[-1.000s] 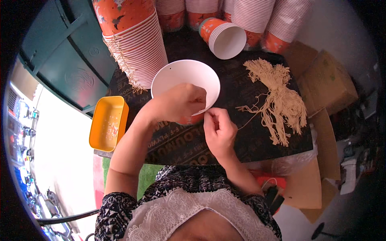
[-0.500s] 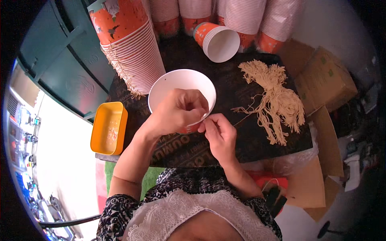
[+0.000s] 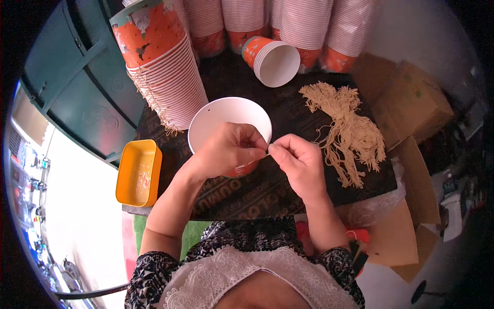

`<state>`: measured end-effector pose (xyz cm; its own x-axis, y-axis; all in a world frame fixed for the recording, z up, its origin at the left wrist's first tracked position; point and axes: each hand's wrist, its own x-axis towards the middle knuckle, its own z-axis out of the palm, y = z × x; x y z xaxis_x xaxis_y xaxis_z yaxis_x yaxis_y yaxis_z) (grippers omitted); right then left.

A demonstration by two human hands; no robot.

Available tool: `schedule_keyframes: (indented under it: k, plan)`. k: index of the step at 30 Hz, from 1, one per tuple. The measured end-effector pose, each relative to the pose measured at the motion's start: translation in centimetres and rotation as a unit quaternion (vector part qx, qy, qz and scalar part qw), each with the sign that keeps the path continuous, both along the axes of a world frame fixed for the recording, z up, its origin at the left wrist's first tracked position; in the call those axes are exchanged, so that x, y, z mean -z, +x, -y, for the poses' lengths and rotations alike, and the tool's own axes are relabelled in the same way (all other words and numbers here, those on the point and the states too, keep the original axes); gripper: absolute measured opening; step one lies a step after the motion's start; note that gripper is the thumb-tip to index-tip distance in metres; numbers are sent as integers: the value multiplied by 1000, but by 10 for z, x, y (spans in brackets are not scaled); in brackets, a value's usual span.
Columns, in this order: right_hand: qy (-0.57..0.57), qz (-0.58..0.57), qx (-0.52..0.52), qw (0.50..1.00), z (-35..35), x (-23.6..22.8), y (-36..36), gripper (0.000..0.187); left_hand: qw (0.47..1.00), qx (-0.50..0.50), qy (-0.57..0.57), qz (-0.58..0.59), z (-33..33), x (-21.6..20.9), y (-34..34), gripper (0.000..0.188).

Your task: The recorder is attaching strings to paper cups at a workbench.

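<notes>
A paper bucket (image 3: 206, 123), white inside and orange outside, stands mouth up on the dark table with a small hole near its far rim. My left hand (image 3: 229, 150) reaches over its near right side, thumb and fingers pinched. Just right of the rim, my right hand (image 3: 299, 162) is pinched too, its fingertips meeting those of the left. A short bit of thin pale string shows between the fingertips; most of it is hidden. Farther right lies a bundle of beige strings (image 3: 360, 136), tied round its middle.
A tall stack of orange paper buckets (image 3: 167, 87) with strings hanging down its side stands at left. A yellow tray (image 3: 122, 177) holds small bits. Several nested buckets (image 3: 278, 64) lie on their side; wrapped stacks (image 3: 306, 26) stand behind. Cardboard boxes (image 3: 417, 103) are at right.
My right hand has moved right and slightly up from beneath the rim, now meeting the left fingertips beside the bucket. The left hand stays over the bucket. The whole view has shifted slightly.
</notes>
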<state>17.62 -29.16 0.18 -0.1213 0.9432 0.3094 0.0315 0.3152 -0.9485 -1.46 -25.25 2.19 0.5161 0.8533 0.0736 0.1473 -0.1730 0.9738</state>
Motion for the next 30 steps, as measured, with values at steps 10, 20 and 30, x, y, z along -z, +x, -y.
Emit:
schedule_keyframes:
  k: [10,20,30]
  plan:
    - [69,19,-50,996,-27,-16,-7,15,998,-16,54,-16,-6,5,2,8]
    - [284,207,51,935,-18,0,5,20,1000,-11,-26,-13,-6,-3,-2,6]
    - [272,175,64,944,-19,12,-3,19,999,-17,-2,-33,-5,-4,-1,6]
